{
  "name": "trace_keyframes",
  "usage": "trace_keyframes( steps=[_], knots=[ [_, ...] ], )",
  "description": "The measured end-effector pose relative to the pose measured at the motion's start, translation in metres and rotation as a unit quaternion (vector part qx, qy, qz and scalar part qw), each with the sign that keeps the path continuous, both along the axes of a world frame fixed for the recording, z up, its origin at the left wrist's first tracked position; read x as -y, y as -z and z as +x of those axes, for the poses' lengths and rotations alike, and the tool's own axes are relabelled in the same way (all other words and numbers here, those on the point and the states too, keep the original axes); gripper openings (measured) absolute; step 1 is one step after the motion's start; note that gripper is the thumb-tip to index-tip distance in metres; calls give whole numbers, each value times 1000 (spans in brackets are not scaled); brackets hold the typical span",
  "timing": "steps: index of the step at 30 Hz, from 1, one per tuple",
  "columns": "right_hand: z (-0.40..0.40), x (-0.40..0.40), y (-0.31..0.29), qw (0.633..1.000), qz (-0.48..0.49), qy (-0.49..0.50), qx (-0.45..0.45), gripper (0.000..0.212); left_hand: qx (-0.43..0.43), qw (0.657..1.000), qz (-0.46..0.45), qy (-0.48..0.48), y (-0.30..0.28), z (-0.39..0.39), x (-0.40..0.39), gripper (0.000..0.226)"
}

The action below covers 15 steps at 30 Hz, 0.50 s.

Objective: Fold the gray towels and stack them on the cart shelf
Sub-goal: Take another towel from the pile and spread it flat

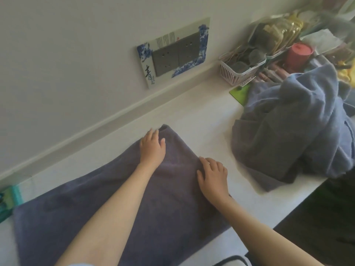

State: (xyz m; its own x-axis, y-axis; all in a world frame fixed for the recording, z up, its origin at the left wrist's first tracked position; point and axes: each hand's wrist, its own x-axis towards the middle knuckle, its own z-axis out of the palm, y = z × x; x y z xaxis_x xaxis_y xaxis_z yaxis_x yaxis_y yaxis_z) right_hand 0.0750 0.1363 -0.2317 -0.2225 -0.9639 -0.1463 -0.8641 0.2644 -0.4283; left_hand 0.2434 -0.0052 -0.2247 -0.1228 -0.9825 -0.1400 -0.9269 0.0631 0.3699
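Note:
A gray towel [80, 214] lies flat and lengthwise on the white counter [201, 116]. My left hand [152, 146] rests palm down on its far right corner, fingers spread. My right hand [212, 175] lies flat on the towel's right edge, closer to me. Neither hand grips the cloth. A heap of unfolded gray towels [292, 127] is piled at the right end of the counter. No cart shelf shows in this view.
A wall socket panel [173, 52] with a blue patterned frame sits above the counter. A pink slotted basket [240, 72], a red cup [298, 54] and bagged items crowd the far right. A teal object [9, 198] is at the left edge. Dark floor lies at the lower right.

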Motion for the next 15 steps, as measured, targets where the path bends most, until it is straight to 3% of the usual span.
trace_keyframes(
  steps=[6,9,12,15],
  knots=[
    [1,36,22,997,-26,-46,-52,46,26,998,51,-40,-4,-16,63,32],
    [-2,33,22,994,-56,-60,-78,47,-14,994,82,-68,-11,-20,69,43],
    [0,34,25,993,-62,-59,-80,47,15,978,184,-98,-17,-20,81,67],
    [1,35,26,994,-61,-57,-73,46,-58,946,299,-112,-24,-15,92,60]
  ],
)
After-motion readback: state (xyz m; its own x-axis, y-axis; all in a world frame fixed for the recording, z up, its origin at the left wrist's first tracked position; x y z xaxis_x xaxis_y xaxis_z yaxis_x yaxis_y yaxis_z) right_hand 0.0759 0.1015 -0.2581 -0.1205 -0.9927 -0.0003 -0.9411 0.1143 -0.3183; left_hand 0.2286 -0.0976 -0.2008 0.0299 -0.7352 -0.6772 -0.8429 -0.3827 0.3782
